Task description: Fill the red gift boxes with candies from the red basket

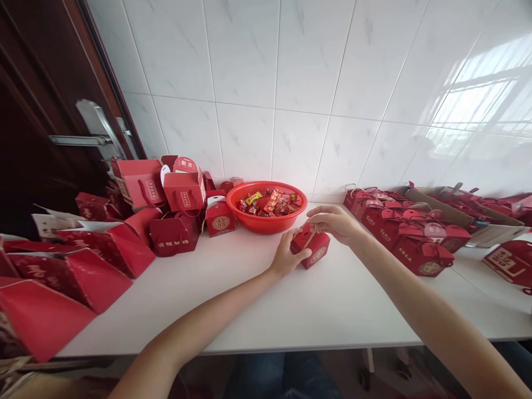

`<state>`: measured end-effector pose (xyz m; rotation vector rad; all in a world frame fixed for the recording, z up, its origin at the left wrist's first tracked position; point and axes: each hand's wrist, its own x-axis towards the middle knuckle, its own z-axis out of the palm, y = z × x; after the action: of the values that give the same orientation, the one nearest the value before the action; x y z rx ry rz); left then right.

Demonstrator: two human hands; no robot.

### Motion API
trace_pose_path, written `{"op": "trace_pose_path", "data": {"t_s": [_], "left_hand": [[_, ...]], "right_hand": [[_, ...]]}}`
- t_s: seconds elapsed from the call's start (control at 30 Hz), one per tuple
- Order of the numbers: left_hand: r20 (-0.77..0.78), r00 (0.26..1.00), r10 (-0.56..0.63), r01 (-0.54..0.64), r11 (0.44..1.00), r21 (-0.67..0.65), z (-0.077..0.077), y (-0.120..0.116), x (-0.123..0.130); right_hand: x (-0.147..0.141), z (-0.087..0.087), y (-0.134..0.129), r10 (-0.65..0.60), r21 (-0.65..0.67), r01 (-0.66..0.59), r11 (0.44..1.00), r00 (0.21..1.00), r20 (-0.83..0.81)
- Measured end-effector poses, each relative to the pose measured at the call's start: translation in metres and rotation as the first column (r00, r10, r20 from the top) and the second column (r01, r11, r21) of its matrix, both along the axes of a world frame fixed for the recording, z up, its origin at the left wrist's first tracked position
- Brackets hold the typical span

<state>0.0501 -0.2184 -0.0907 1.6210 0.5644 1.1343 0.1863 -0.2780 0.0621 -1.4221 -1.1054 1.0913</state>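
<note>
A small red candy box [316, 256] with a round gold pattern stands upright on the white table in front of me. My left hand [287, 252] grips its left side, thumb along the near face and fingers behind, partly hidden. Over the top of the box, my right hand [332, 223] pinches a thin tan cord [310, 239] that runs down across the lid. Just behind to the left sits a red plastic basket [269, 223] holding wrapped candies [274, 203].
Red boxes and open bags [100, 271] crowd the left side of the white table [249, 316]. More closed red boxes [424, 257] stand in rows at the right, beside a cardboard carton [492, 234]. A tiled wall [245, 66] bounds the back; a dark door [37, 83] is left.
</note>
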Motion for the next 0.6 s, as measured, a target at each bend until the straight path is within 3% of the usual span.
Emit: {"op": "trace_pose_path", "data": {"t_s": [0.17,0.33,0.5,0.6], "left_hand": [[0.059,0.998,-0.006,0.005,1.0,0.022,0.0,-0.004,-0.004],[0.044,0.999,0.021,-0.02,0.999,-0.03,-0.007,0.002,-0.006],[-0.069,0.997,0.039,-0.051,0.982,-0.18,-0.01,0.009,-0.005],[-0.118,0.992,0.033,-0.055,0.98,-0.189,-0.01,0.011,-0.006]], "right_hand": [[0.011,0.008,-0.002,-0.104,0.054,0.103,0.993,0.994,0.032],[0.03,0.029,-0.014,-0.195,0.093,0.183,0.979,0.971,0.137],[0.06,0.057,-0.047,-0.29,0.179,0.247,0.952,0.917,0.273],[0.084,0.077,-0.077,-0.438,0.257,0.369,0.893,0.843,0.311]]}}
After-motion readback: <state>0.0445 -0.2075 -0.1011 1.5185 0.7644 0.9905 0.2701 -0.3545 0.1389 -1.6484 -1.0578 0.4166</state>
